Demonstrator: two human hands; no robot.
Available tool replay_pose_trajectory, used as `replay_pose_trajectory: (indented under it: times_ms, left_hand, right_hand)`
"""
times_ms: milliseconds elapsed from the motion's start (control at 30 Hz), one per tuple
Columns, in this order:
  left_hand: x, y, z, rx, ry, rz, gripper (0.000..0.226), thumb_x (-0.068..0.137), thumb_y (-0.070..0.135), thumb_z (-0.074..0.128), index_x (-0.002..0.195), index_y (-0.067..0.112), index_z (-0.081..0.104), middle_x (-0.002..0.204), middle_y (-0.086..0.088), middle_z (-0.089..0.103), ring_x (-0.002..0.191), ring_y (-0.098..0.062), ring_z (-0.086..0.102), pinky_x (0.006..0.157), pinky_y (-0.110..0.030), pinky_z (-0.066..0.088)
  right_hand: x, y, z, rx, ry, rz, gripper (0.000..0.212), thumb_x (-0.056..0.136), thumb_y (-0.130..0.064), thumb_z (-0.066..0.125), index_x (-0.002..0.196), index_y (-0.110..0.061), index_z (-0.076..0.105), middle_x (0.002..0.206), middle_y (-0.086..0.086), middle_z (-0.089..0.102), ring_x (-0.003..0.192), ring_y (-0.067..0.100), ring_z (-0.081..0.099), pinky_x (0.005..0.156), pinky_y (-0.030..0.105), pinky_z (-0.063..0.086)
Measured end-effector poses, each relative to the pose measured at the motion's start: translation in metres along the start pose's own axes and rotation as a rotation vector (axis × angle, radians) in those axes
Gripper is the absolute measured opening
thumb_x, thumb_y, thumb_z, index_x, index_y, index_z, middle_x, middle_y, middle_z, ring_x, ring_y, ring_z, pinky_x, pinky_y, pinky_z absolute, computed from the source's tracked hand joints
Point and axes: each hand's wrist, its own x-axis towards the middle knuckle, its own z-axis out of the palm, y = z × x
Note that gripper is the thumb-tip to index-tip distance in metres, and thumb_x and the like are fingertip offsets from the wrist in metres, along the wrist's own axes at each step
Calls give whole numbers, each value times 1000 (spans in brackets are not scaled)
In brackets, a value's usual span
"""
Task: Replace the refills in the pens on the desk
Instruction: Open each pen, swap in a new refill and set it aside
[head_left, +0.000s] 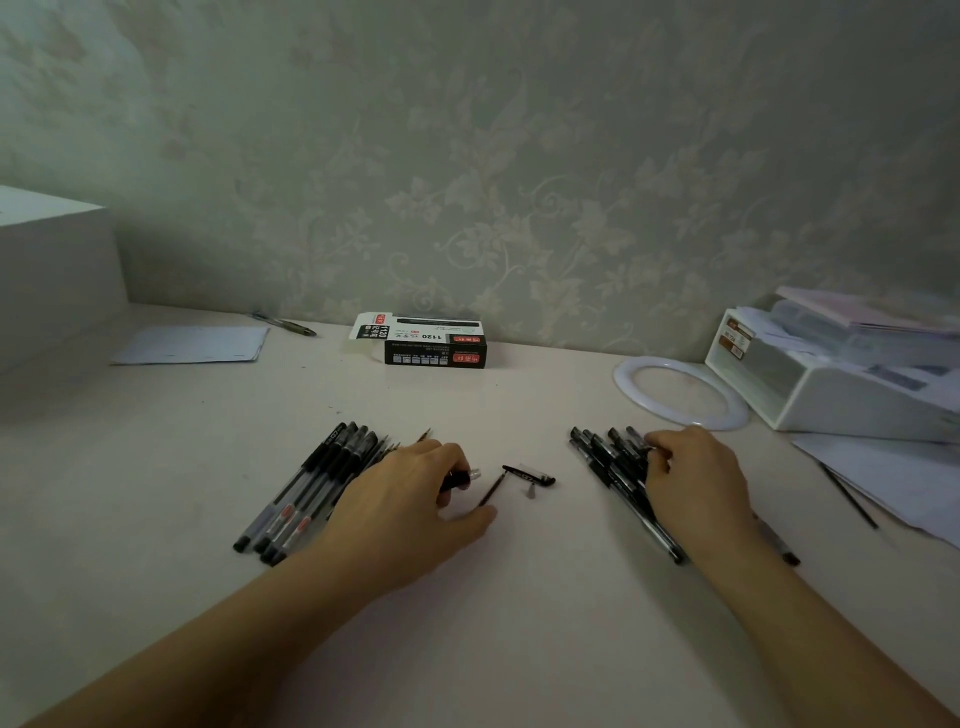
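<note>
The black, white and red cardboard box (423, 339) at the upper middle of the frame, by the wall, bears "1120" on its top face and again on its open end flap. Its other print, and the brown labels on the white plastic organiser (826, 384) at right, are too small to read.

Dim, flat light with a greenish cast, soft shadows under both forearms, wide-angle bending toward 9 and 3 o'clock (corners darken), fine detail slightly soft.
</note>
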Motion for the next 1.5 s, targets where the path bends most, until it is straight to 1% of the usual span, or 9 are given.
replay_pose_trajectory:
  times_ms: [133, 267, 400, 467, 600, 700, 833, 1033, 1500]
  left_hand:
    - [2, 0, -2, 41, -54, -33, 18, 83, 51, 59, 84, 34, 52, 76, 16, 49, 69, -3, 49, 55, -14, 34]
    - [3, -1, -1, 119, -68, -60, 12, 90, 41, 53, 88, 29, 54, 83, 12, 55, 77, -7, 51, 61, -19, 41]
    - [4, -2, 1, 216, -63, -75, 18, 96, 38, 46, 89, 22, 50, 84, 9, 51, 77, -11, 49, 60, -25, 38]
    - [4, -1, 1, 249, -53, -86, 19, 97, 37, 43, 86, 22, 44, 83, 8, 46, 75, -13, 47, 59, -25, 33]
    - [7, 4, -3, 127, 68, -63, 16, 97, 39, 45, 89, 25, 45, 81, 11, 45, 70, -8, 45, 59, -23, 34]
    - [6, 11, -3, -5, 116, 13, 11, 94, 40, 48, 92, 29, 49, 79, 15, 45, 70, -6, 48, 61, -23, 41]
    - [2, 13, 4, -66, 90, 91, 12, 93, 47, 42, 89, 35, 43, 76, 18, 44, 70, -6, 44, 62, -25, 41]
    - [4, 5, 5, -69, 52, 118, 15, 98, 47, 31, 99, 37, 42, 73, 17, 45, 66, -7, 47, 54, -29, 37]
    - [4, 3, 5, -82, 89, 122, 14, 100, 44, 33, 98, 36, 44, 73, 15, 48, 66, -7, 47, 52, -28, 35]
  right_hand:
    - [-1, -3, 0, -36, 0, -26, 21, 95, -7, 52, 99, -3, 72, 99, 16, 63, 86, 32, 61, 76, 44, 53]
    - [-8, -17, 1, 110, 131, -207, 18, 92, -11, 62, 107, -11, 72, 101, 5, 64, 85, 24, 61, 77, 44, 52]
    - [-29, -51, 4, 355, 109, -365, 13, 89, -10, 67, 97, -18, 74, 84, -10, 62, 70, 9, 57, 67, 19, 48]
    - [-38, -62, 8, 464, -15, -372, 9, 88, -13, 68, 89, -20, 73, 78, -12, 64, 67, 10, 60, 62, 13, 45]
    - [-49, -71, 14, 834, -463, -106, 9, 90, -26, 69, 87, -18, 70, 71, 1, 72, 58, 6, 63, 55, 15, 47]
    - [-48, -73, 19, 998, -582, 21, 14, 91, -26, 68, 93, -12, 71, 73, 5, 74, 58, 9, 63, 55, 16, 48]
    - [-45, -73, 24, 1200, -521, 136, 15, 94, -14, 62, 87, -7, 73, 72, 7, 71, 60, 11, 63, 56, 17, 50]
    - [-34, -63, 22, 1343, -262, 271, 22, 102, -19, 49, 91, -5, 62, 71, 6, 67, 58, 10, 59, 60, 21, 53]
    - [-31, -60, 25, 1496, -268, 317, 23, 101, -19, 50, 87, -7, 64, 71, 7, 67, 57, 9, 58, 56, 18, 52]
